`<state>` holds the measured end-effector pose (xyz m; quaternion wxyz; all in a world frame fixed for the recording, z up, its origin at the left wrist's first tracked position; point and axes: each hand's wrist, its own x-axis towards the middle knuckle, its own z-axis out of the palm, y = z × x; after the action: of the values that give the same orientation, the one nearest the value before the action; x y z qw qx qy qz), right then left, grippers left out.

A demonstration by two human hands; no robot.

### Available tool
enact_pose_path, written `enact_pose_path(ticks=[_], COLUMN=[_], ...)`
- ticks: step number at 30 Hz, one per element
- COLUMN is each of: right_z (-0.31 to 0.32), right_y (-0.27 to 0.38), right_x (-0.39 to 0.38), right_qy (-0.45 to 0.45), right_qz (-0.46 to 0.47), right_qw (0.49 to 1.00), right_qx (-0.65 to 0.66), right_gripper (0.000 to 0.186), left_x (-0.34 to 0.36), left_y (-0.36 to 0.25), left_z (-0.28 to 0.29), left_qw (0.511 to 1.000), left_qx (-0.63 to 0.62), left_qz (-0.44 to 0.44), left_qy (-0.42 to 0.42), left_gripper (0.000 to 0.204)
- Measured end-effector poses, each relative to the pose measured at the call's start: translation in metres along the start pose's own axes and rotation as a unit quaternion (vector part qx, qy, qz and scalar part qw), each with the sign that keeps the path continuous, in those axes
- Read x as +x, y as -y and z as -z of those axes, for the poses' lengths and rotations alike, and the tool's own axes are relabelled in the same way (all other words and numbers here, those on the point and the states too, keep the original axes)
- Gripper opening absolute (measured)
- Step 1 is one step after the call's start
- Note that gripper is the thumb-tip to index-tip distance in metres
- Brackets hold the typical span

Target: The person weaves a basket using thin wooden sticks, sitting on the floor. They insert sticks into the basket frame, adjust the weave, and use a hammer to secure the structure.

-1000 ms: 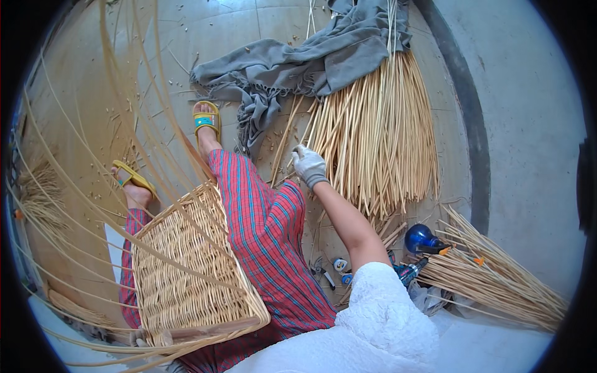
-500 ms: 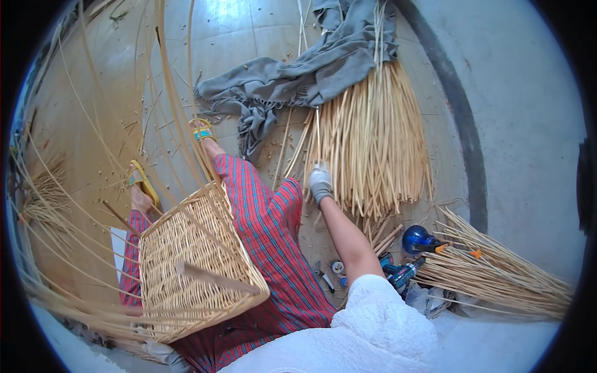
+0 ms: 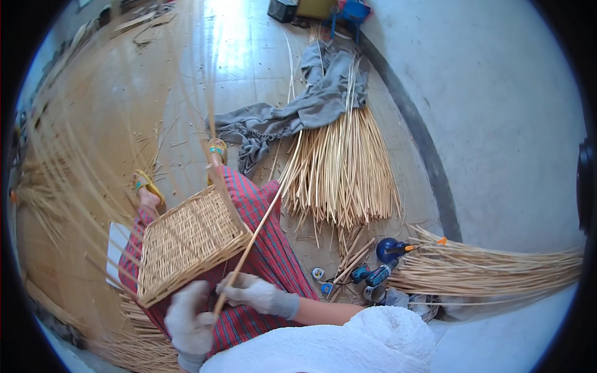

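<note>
A woven wicker basket [image 3: 193, 233] lies tilted across my lap, with long uncut rods rising from its edges. My right hand [image 3: 258, 293], in a whitish work glove, is closed around a long peeled willow rod [image 3: 264, 217] near its lower end. The rod slants up and away past the basket's right corner toward the large bundle. My left hand [image 3: 189, 320], gloved too, is beside the rod's lower tip, just below the basket's near edge. Motion smears its fingers, so its grip is unclear.
A large bundle of willow rods [image 3: 342, 171] lies ahead, partly under a grey fringed cloth [image 3: 317, 102]. Right of me are another rod bundle [image 3: 491, 270], a blue spray bottle [image 3: 390, 250], a cordless drill [image 3: 379, 273] and a tape measure [image 3: 318, 273]. Rod offcuts litter the floor.
My right hand has come back from the large bundle to my lap, bringing a rod. My left hand has come into view near its end. The basket has shifted and the view has tilted up.
</note>
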<state>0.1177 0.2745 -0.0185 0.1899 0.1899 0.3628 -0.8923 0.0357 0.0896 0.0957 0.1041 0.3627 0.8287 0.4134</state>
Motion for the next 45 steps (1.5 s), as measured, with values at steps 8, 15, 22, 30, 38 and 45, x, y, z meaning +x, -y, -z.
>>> enact_pose_path(ticks=[8, 15, 22, 30, 38, 45], right_z=[0.04, -0.073, -0.088, 0.022, 0.095, 0.091], right_y=[0.059, 0.113, 0.132, 0.148, 0.12, 0.122], right_x=[-0.01, -0.105, -0.115, -0.079, -0.032, -0.007], right_qy=[0.065, 0.379, 0.097, -0.135, -0.205, -0.19], right_qz=[0.237, 0.487, 0.541, 0.351, 0.334, 0.248], right_qw=[0.917, 0.756, 0.742, 0.883, 0.913, 0.945], right_qx=[0.313, -0.219, -0.385, -0.28, -0.115, -0.102], right_gripper=[0.033, 0.03, 0.014, 0.014, 0.012, 0.012], left_x=[-0.039, -0.051, -0.045, -0.024, -0.032, 0.059], left_y=[-0.005, 0.038, 0.05, 0.091, 0.081, 0.071], left_z=[0.031, 0.06, 0.003, -0.057, -0.093, -0.108], left_qw=[0.985, 0.988, 0.992, 0.984, 0.98, 0.97], left_qx=[0.155, -0.016, -0.122, -0.143, -0.146, -0.117], left_qz=[-0.033, -0.12, -0.004, 0.1, 0.132, 0.169], left_qy=[0.07, -0.094, 0.027, -0.04, 0.011, -0.129], left_gripper=[0.022, 0.05, 0.029, 0.014, 0.014, 0.034])
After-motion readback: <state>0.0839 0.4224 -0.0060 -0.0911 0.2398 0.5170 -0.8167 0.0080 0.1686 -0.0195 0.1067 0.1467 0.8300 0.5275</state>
